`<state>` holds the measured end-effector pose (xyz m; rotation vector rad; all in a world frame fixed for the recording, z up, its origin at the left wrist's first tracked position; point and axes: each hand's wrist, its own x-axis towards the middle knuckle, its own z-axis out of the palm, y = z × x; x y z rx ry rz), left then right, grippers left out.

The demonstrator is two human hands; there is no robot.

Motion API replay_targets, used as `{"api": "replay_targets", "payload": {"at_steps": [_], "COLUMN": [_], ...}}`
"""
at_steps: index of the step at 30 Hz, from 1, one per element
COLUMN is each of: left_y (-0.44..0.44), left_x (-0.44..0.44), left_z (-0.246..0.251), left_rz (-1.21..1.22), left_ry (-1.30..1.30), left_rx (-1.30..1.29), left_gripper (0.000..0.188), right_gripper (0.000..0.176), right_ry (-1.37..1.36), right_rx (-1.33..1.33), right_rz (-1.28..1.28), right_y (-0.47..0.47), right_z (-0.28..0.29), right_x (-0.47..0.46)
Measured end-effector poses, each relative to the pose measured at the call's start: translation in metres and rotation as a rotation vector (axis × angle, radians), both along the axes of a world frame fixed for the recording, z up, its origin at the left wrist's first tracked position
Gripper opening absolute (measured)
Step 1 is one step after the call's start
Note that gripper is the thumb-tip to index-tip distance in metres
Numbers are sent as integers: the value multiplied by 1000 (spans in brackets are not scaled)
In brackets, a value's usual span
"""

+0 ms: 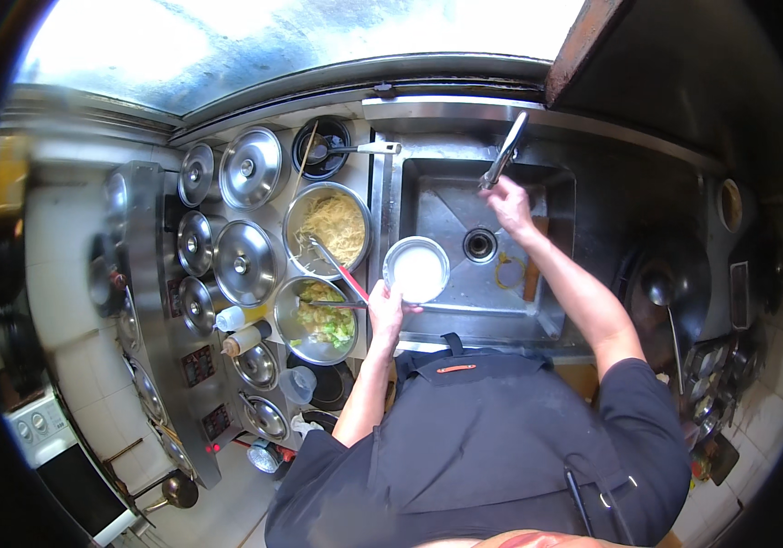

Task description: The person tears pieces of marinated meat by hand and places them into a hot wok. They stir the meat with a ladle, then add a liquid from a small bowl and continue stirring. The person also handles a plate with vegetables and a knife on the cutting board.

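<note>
My left hand point(387, 312) grips the near left side of a round tub point(448, 268) with smooth white contents point(418, 272). The tub is above the left part of a stainless steel sink point(432, 205). Over the sink's far side, my right hand point(509, 207) is at the spout end of a chrome faucet point(505, 152). Its fingers are blurred, and I cannot tell whether they grip the spout. Beside my left hand, red-handled tongs point(350, 279) lean into a steel bowl of pale shreds point(337, 222). Another steel bowl point(289, 329) holds chopped leafy greens point(326, 318).
A yellow loop point(509, 270) and a brown strip point(535, 264) lie right of the drain point(480, 244). Several lidded steel pots point(246, 264) and squeeze bottles point(244, 316) crowd the left counter. A dark pot point(337, 163) holds a ladle. Right of the sink is another ladle point(657, 289).
</note>
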<state>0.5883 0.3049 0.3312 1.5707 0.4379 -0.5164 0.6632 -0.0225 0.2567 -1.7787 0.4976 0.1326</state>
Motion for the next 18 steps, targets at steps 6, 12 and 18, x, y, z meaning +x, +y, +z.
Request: {"api": "replay_targets", "payload": {"at_steps": [6, 12, 18], "left_y": [13, 19, 22], "left_x": [-12, -22, -22], "left_z": [0, -3, 5], "left_rz": [73, 111, 97], "left_ry": [2, -18, -18], "left_rx": [-19, -42, -54], "left_gripper": [18, 19, 20], "right_gripper": [33, 15, 11], "right_ry": [-19, 99, 258], "right_rx": [-641, 611, 270], "right_rz": [515, 177, -175], "right_y": [-14, 3, -4], "right_z": [3, 24, -12], "right_x": [10, -15, 25]}}
